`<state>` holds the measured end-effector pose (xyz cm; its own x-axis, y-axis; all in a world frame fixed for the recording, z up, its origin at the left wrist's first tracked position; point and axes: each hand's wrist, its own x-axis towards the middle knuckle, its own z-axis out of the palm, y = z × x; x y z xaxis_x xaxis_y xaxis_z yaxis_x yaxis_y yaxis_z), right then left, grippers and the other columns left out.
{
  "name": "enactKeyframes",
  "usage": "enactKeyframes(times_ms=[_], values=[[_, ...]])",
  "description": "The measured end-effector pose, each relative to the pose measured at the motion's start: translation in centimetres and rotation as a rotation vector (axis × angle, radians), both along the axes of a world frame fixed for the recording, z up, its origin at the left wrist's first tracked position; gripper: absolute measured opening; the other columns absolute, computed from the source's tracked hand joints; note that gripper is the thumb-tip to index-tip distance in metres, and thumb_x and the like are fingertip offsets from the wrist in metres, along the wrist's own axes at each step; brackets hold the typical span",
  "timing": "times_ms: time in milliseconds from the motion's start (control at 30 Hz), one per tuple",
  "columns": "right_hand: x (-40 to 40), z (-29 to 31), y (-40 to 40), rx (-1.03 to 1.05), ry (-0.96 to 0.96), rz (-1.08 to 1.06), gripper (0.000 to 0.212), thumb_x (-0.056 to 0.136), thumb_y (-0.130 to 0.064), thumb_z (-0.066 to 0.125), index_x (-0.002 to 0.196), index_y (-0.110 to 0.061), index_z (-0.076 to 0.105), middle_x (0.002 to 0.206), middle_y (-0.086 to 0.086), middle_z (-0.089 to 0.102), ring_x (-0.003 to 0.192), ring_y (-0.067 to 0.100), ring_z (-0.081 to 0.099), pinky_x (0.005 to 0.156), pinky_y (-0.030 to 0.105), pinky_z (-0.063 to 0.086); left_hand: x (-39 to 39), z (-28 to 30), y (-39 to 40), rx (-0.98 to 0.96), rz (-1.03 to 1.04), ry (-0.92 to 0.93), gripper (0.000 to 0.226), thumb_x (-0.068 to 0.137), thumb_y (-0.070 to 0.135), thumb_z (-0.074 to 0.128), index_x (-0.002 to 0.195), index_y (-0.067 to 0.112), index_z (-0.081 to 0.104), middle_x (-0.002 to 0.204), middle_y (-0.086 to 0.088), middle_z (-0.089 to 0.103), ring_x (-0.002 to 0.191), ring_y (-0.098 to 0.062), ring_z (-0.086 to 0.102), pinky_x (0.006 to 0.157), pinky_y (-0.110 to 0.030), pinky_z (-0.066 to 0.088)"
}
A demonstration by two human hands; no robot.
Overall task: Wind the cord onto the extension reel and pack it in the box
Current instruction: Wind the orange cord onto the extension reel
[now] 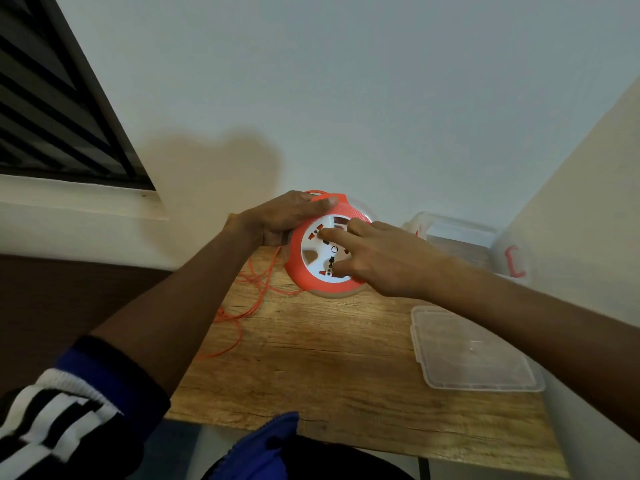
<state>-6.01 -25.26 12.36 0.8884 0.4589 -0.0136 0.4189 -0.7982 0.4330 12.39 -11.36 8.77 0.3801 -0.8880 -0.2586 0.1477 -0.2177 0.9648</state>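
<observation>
Orange reel (313, 268) tilted on table (329, 358), gripped at its rim by left hand (277, 216), right hand (381, 258) fingers spread on its white face

There is just one camera, so no other view shares any of the scene. It sits on the person's head and looks forward and down. It sees very wide, so straight lines bend near the edges. It is close to the wooden table (346, 358), which fills the lower middle. The near table edge runs along at 6 o'clock. The wall (346, 81) fills the top, from 10 o'clock round to 2 o'clock. A window (52, 109) with dark slats is at 10 o'clock. Both arms reach in from the bottom corners, at 7 and 4 o'clock, and meet close to the middle. The left hand (277, 216) and right hand (384, 254) are near enough to show each finger.
</observation>
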Motion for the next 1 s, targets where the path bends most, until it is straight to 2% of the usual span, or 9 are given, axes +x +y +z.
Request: enactKeyframes(times_ms=[100, 300, 467, 633, 733, 800, 867, 933, 1000], values=[[0.2, 1.0, 0.0, -0.117, 0.056, 0.013, 0.047, 0.073, -0.025, 0.085, 0.116, -0.026, 0.069, 0.149, 0.011, 0.043, 0.125, 0.037, 0.047, 0.082, 0.043, 0.052, 0.2, 0.1, 0.1, 0.036, -0.020, 0.007, 0.047, 0.087, 0.048, 0.068, 0.116, 0.011, 0.072, 0.104, -0.013, 0.080, 0.085, -0.027, 0.079, 0.066, -0.036, 0.064], [0.3, 1.5, 0.9, -0.319, 0.105, 0.089, 0.043, 0.086, -0.031, 0.072, 0.127, -0.026, 0.061, 0.160, 0.005, 0.022, 0.133, 0.037, 0.035, 0.091, 0.046, 0.046, 0.6, -0.5, -0.1, 0.074, -0.042, -0.039, 0.039, 0.090, 0.047, 0.069, 0.112, 0.014, 0.075, 0.105, -0.017, 0.079, 0.087, -0.031, 0.078, 0.070, -0.041, 0.064], [0.5, 0.8, 1.2, -0.366, 0.132, 0.129, 0.040, 0.091, -0.028, 0.067, 0.130, -0.024, 0.059, 0.162, 0.003, 0.017, 0.137, 0.037, 0.029, 0.101, 0.050, 0.041, 0.5, -1.0, 0.4, 0.076, -0.058, -0.022, 0.032, 0.091, 0.045, 0.068, 0.106, 0.019, 0.078, 0.103, -0.016, 0.080, 0.086, -0.030, 0.079, 0.066, -0.038, 0.064], [0.4, 0.4, 1.3, -0.408, 0.144, 0.126, 0.043, 0.089, -0.027, 0.071, 0.130, -0.023, 0.061, 0.161, 0.005, 0.020, 0.137, 0.037, 0.030, 0.106, 0.054, 0.037, 0.1, -0.7, -0.6, 0.103, -0.047, -0.129, 0.041, 0.097, 0.043, 0.068, 0.120, 0.009, 0.072, 0.104, -0.014, 0.080, 0.088, -0.032, 0.078, 0.069, -0.038, 0.064], [0.1, 0.2, 1.3, -0.454, 0.140, 0.086, 0.040, 0.092, -0.030, 0.065, 0.132, -0.030, 0.058, 0.163, 0.005, 0.010, 0.139, 0.037, 0.024, 0.108, 0.054, 0.033, 0.1, -0.4, -0.8, 0.089, -0.038, -0.104, 0.027, 0.098, 0.038, 0.068, 0.107, 0.014, 0.077, 0.096, -0.010, 0.082, 0.081, -0.025, 0.080, 0.064, -0.033, 0.063], [-0.1, -0.1, 1.1, -0.488, 0.104, 0.046, 0.049, 0.092, -0.034, 0.064, 0.139, -0.037, 0.048, 0.162, 0.008, 0.008, 0.137, 0.037, 0.024, 0.103, 0.050, 0.033, 0.0, -0.5, -0.9, 0.062, -0.028, -0.096, 0.024, 0.097, 0.037, 0.070, 0.103, 0.016, 0.078, 0.095, -0.010, 0.081, 0.080, -0.024, 0.079, 0.066, -0.033, 0.062], [0.0, -0.2, 0.9, -0.507, 0.053, -0.011, 0.067, 0.091, -0.038, 0.063, 0.147, -0.046, 0.026, 0.156, 0.012, 0.018, 0.130, 0.034, 0.026, 0.096, 0.046, 0.033, -0.1, -0.7, -1.4, 0.014, 0.006, -0.098, 0.021, 0.098, 0.035, 0.069, 0.103, 0.018, 0.079, 0.094, -0.009, 0.080, 0.080, -0.022, 0.078, 0.068, -0.033, 0.062], [0.2, -0.3, 1.3, -0.529, 0.003, -0.066, 0.073, 0.094, -0.041, 0.057, 0.151, -0.045, 0.011, 0.148, 0.011, 0.028, 0.127, 0.032, 0.026, 0.093, 0.043, 0.031, -0.2, -0.5, -1.9, -0.043, 0.048, -0.119, 0.022, 0.099, 0.034, 0.069, 0.110, 0.017, 0.076, 0.099, -0.009, 0.080, 0.085, -0.022, 0.077, 0.074, -0.035, 0.062], [0.3, -0.4, 1.6, -0.516, -0.036, -0.122, 0.071, 0.097, -0.039, 0.050, 0.153, -0.038, 0.006, 0.142, 0.011, 0.036, 0.125, 0.032, 0.031, 0.092, 0.042, 0.031, -0.1, -0.3, -2.2, -0.096, 0.073, -0.150, 0.027, 0.099, 0.034, 0.068, 0.117, 0.014, 0.073, 0.104, -0.010, 0.080, 0.091, -0.024, 0.077, 0.078, -0.037, 0.061]])
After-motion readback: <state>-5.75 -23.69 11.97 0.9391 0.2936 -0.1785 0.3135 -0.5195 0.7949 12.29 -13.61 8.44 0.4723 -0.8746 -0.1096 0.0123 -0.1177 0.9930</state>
